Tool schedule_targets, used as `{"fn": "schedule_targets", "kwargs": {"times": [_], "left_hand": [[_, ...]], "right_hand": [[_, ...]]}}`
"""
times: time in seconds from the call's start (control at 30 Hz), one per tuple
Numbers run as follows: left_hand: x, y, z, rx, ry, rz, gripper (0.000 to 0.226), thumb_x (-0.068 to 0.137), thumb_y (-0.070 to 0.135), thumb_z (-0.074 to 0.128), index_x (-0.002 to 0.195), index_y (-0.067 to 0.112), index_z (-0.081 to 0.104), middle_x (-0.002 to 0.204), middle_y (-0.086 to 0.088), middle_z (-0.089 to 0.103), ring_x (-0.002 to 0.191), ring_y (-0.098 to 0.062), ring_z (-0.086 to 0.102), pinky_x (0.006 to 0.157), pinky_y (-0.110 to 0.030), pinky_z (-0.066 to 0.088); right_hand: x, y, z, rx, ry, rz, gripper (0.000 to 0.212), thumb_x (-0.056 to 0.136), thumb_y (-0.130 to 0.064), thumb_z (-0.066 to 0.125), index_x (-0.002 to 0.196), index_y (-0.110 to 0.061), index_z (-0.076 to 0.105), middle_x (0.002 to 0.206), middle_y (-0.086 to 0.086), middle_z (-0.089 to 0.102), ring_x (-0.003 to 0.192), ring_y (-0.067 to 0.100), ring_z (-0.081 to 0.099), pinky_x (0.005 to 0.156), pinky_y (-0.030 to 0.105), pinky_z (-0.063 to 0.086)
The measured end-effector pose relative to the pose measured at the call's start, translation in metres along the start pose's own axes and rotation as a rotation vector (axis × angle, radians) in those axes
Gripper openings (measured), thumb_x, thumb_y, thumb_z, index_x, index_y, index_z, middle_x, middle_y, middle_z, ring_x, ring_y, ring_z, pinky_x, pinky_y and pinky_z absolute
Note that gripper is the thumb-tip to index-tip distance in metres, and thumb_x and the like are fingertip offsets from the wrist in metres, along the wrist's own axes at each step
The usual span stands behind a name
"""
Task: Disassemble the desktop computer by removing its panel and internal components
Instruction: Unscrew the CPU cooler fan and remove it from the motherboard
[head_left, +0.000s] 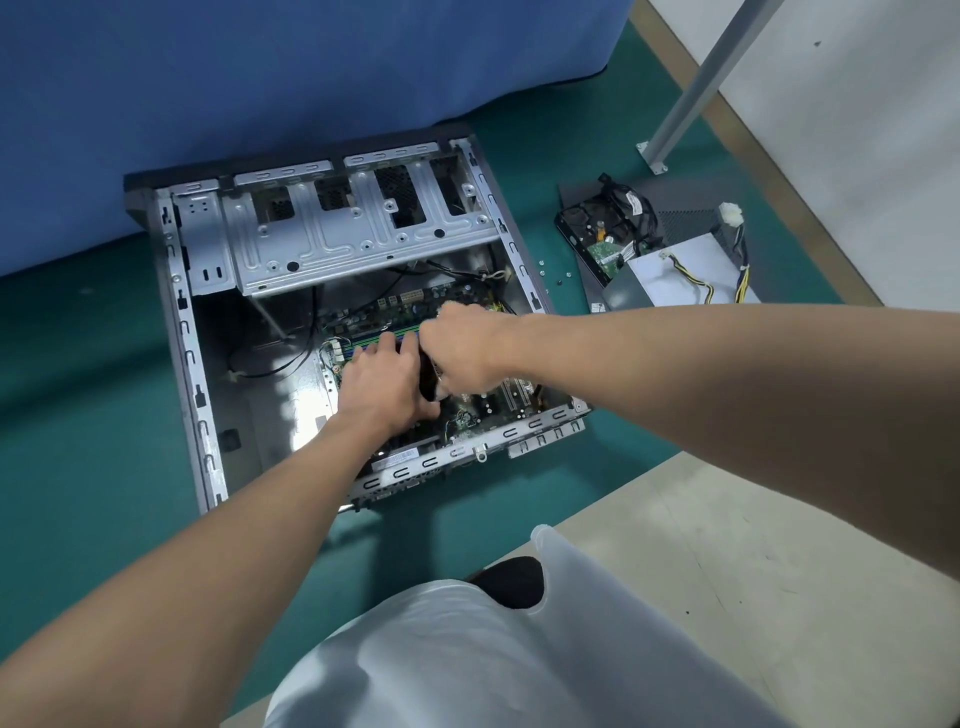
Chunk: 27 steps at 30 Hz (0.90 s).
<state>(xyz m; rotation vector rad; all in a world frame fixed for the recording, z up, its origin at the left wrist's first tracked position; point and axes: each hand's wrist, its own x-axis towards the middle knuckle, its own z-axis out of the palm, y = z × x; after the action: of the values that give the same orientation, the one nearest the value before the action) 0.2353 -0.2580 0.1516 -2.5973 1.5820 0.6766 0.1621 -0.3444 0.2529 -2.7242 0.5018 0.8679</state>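
White shirt (467, 649) is seen closest, at the bottom of the view, and both bare arms are stretched out from it into the open computer case (187, 338). The right hand (462, 353) is curled tight round the top of a dark part (428, 382) that sits on the motherboard (483, 405). The left hand (384, 384) is laid against the other side of that part, with its fingers fairly straight. Whether the part is truly gripped by this hand cannot be told. Most of the part is hidden by the hands, so it may be the cooler, but that is only a guess. An inside part seems to be getting pulled off the board at this step. A straight lift is likely called for next, with any clip or wire let go first. The case is laid on its side on the green mat (78, 415), open side up. Its long way is pointed away from the person, front toward the blue cloth (208, 78), back end near the person. A drive cage (337, 234) is fixed at the far end. Off to the right, well apart, a hard drive (592, 228) and a power supply (670, 275) are laid on the dark side panel (685, 202), with small screws (543, 265) in between.
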Motion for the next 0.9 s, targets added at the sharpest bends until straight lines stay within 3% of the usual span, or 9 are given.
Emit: {"fn": "schedule_targets", "kwargs": {"times": [0.07,0.17,0.27,0.43,0.5,0.6,0.7,0.77,0.9], "left_hand": [[0.000,0.000,0.000,0.003,0.005,0.008,0.086,0.070,0.049,0.077,0.137,0.013,0.037,0.127,-0.014,0.048,0.113,-0.036,0.052,0.090,-0.044,0.045],[-0.001,0.000,0.000,0.013,0.015,0.005,0.087,0.070,0.051,0.077,0.136,0.013,0.036,0.127,-0.014,0.048,0.113,-0.036,0.052,0.088,-0.044,0.045],[-0.002,0.000,0.001,0.009,0.016,0.004,0.087,0.070,0.049,0.077,0.137,0.013,0.036,0.128,-0.014,0.048,0.114,-0.037,0.051,0.088,-0.045,0.045],[-0.002,-0.002,0.004,-0.009,0.015,-0.007,0.084,0.071,0.046,0.077,0.139,0.013,0.039,0.132,-0.012,0.045,0.118,-0.035,0.047,0.094,-0.045,0.043],[-0.004,-0.004,0.008,-0.071,0.046,-0.005,0.086,0.071,0.044,0.079,0.139,0.011,0.039,0.132,-0.012,0.047,0.121,-0.033,0.046,0.100,-0.043,0.039],[-0.004,-0.012,0.012,-0.110,0.096,0.082,0.089,0.075,0.045,0.077,0.144,0.009,0.033,0.140,-0.014,0.044,0.128,-0.031,0.040,0.109,-0.038,0.029],[-0.005,-0.029,0.015,-0.003,0.030,0.236,0.098,0.084,0.048,0.067,0.154,0.010,0.010,0.158,-0.012,0.016,0.145,-0.027,0.017,0.119,-0.037,0.014],[-0.010,-0.042,0.019,0.067,0.001,0.315,0.094,0.091,0.044,0.060,0.154,0.015,-0.003,0.162,-0.007,-0.004,0.149,-0.023,-0.002,0.121,-0.037,0.003],[-0.019,-0.058,0.023,0.170,0.004,0.487,0.070,0.103,0.030,0.038,0.152,0.025,-0.012,0.157,0.003,-0.021,0.143,-0.015,-0.023,0.115,-0.032,-0.015]], "right_hand": [[0.003,0.005,-0.002,0.264,0.025,0.211,0.030,0.094,-0.030,0.053,0.068,-0.016,0.050,0.068,0.004,0.053,0.060,0.017,0.057,0.051,0.023,0.045],[0.004,0.007,-0.003,0.380,-0.053,0.361,0.023,0.094,-0.008,0.044,0.072,-0.011,0.050,0.075,0.010,0.063,0.059,0.020,0.057,0.051,0.026,0.051],[-0.001,0.002,-0.004,0.176,-0.060,0.283,0.009,0.090,-0.010,0.050,0.095,-0.012,0.058,0.094,0.007,0.058,0.078,0.024,0.052,0.066,0.031,0.045],[-0.009,-0.014,0.006,-0.409,0.046,-0.137,0.022,0.094,-0.017,0.048,0.111,-0.011,0.061,0.100,0.006,0.061,0.090,0.027,0.059,0.064,0.035,0.038],[-0.007,-0.016,0.007,-0.441,0.083,-0.189,0.023,0.095,-0.018,0.047,0.111,-0.009,0.061,0.107,0.007,0.061,0.095,0.028,0.060,0.063,0.035,0.037],[-0.005,-0.015,0.001,-0.341,0.104,-0.098,0.026,0.090,-0.012,0.055,0.115,-0.010,0.059,0.112,0.009,0.059,0.102,0.031,0.059,0.067,0.037,0.039],[-0.004,0.002,-0.012,-0.148,0.102,0.069,0.027,0.087,-0.016,0.059,0.114,-0.011,0.055,0.114,0.014,0.055,0.103,0.035,0.057,0.069,0.037,0.038],[0.000,0.016,-0.024,0.009,0.146,0.151,0.013,0.088,-0.022,0.060,0.097,-0.017,0.053,0.112,0.015,0.055,0.101,0.035,0.055,0.071,0.034,0.038],[0.013,0.025,-0.037,0.285,0.269,0.182,0.025,0.084,-0.033,0.068,0.069,-0.026,0.049,0.087,0.004,0.059,0.093,0.025,0.047,0.073,0.033,0.038]]}}
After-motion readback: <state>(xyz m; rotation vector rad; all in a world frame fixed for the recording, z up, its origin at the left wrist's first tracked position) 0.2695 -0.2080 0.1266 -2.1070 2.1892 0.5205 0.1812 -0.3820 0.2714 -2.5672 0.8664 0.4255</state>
